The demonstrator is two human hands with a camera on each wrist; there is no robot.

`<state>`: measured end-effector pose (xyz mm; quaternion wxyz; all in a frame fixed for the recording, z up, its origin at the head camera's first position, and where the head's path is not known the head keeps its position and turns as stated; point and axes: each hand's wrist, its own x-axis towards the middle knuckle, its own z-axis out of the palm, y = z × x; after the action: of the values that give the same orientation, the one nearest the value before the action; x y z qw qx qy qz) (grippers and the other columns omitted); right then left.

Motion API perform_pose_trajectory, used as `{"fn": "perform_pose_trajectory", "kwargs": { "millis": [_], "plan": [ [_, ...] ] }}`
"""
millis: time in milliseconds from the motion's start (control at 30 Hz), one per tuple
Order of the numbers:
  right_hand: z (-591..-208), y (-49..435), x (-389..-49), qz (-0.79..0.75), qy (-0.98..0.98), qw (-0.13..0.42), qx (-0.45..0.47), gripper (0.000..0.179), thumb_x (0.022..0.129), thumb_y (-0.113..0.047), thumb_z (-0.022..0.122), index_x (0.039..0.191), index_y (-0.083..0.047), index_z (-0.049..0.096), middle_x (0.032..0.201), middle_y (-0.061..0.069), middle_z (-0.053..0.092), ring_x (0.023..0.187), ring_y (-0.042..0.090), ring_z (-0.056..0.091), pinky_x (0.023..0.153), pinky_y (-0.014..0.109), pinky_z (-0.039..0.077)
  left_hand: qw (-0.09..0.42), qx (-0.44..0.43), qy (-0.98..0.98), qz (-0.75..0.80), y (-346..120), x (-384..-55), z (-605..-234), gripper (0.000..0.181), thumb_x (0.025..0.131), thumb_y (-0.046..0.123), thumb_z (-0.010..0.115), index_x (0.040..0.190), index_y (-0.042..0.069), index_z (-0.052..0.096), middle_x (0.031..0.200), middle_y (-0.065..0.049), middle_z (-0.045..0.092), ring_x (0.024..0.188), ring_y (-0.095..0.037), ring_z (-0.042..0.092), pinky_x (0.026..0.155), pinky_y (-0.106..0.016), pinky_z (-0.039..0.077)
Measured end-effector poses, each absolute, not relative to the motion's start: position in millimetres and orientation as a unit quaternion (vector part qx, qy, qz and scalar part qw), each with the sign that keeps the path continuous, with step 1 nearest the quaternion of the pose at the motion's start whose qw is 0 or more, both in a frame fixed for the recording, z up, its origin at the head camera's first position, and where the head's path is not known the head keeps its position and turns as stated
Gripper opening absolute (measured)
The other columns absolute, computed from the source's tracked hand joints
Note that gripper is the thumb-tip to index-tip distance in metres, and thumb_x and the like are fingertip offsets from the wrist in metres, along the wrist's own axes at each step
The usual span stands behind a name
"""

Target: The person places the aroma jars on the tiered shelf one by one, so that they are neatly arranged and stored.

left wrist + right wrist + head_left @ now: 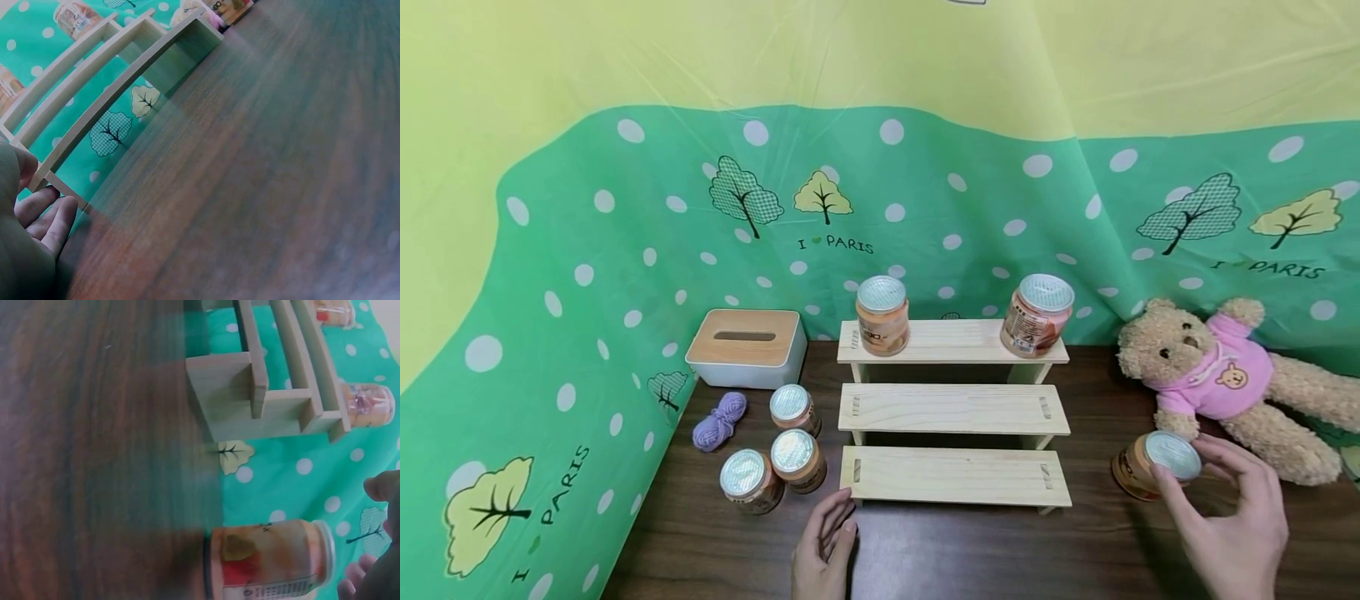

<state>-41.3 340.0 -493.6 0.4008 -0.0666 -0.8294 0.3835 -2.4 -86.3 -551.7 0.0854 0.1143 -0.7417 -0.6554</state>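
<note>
On the dark tabletop at the right stands a jar [1138, 468] with a silvery lid and orange-brown contents. My right hand [1236, 508] is over its lid, thumb and fingers spread apart; in the right wrist view a gap shows between the fingertips and the jar [269, 559]. A three-step wooden rack [955, 477] occupies the middle. At its front left corner is my left hand [826, 546], fingers loosely bent beside the end of the lowest step; whether they touch it I cannot tell. Two similar jars, left [883, 317] and right [1037, 315], stand on the top step.
Left of the rack stand three more lidded jars: a back one [795, 408], a middle one [799, 461] and a front one [751, 482]. Behind them are purple yarn [719, 422] and a tissue box [747, 350]. A teddy bear [1217, 367] lies against the green curtain [925, 175].
</note>
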Motion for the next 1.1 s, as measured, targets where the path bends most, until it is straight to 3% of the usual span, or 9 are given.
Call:
{"fn": "perform_pose_trajectory", "kwargs": {
  "millis": [267, 733, 1100],
  "plan": [
    [-503.0, 343.9, -43.0, 0.372, -0.843, 0.375, -0.104, 0.068, 0.072, 0.019, 0.091, 0.135, 0.007, 0.069, 0.133, -0.038, 0.051, 0.124, -0.014, 0.045, 0.098, 0.003, 0.04, 0.085, 0.114, -0.74, -0.658, -86.8, -2.3, -552.4, 0.032, 0.108, 0.01, 0.072, 0.14, 0.002, 0.069, 0.137, -0.02, 0.076, 0.122, -0.006, 0.071, 0.097, -0.019, 0.057],
    [-517.7, 345.1, -44.8, 0.373, -0.847, 0.343, -0.161, 0.06, 0.079, 0.004, 0.094, 0.135, 0.001, 0.071, 0.128, -0.042, 0.044, 0.119, -0.017, 0.041, 0.094, 0.005, 0.035, 0.072, 0.13, -0.743, -0.653, -86.8, -1.7, -549.9, 0.033, 0.109, 0.013, 0.072, 0.14, 0.004, 0.069, 0.139, -0.019, 0.075, 0.123, -0.01, 0.072, 0.097, -0.02, 0.057],
    [-528.8, 351.9, -48.3, 0.352, -0.867, 0.313, -0.163, 0.063, 0.073, 0.005, 0.097, 0.13, 0.001, 0.07, 0.121, -0.04, 0.04, 0.113, -0.02, 0.035, 0.091, 0.006, 0.029, 0.077, 0.128, -0.744, -0.651, -86.3, -2.0, -550.3, 0.032, 0.109, 0.013, 0.072, 0.14, 0.004, 0.07, 0.137, -0.019, 0.076, 0.122, -0.009, 0.072, 0.097, -0.02, 0.058]
  ]
}}
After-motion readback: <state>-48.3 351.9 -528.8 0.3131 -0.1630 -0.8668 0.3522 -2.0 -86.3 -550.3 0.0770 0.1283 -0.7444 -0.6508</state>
